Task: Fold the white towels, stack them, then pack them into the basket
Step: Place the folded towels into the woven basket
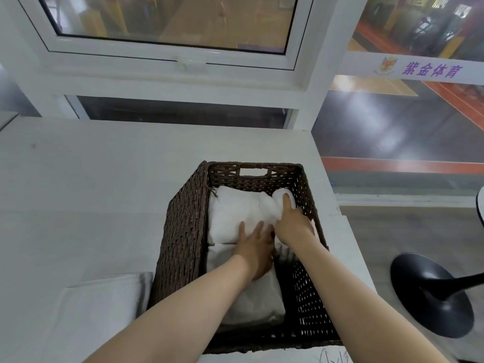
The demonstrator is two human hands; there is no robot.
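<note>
Towels are lying under our palms inside the basket — we are packing, our left hand pressing flat, our right hand just beside it gripping a bunched fold — which we are judging needs tucking down next.

Right fingertips perhaps under towel

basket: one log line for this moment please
stage: packing | left hand: pressing towels | right hand: tucking towel edge | basket: on table
</note>
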